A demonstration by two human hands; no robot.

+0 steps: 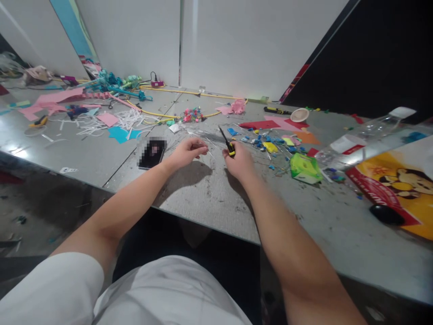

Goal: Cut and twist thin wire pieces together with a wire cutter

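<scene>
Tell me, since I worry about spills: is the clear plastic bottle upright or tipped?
Tipped. The bottle lies on its side on the table, its white cap pointing right.

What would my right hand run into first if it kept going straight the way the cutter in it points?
Probably the clear ruler-like strip lying just beyond the right hand; the yellow-and-black cutter it holds points up-left over it. Farther along sits the small colourful bead pile. Depth is unclear.

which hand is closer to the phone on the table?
Left. The left hand sits just right of the phone, fingers pinched; the right hand is farther right, gripping a yellow-and-black tool.
</scene>
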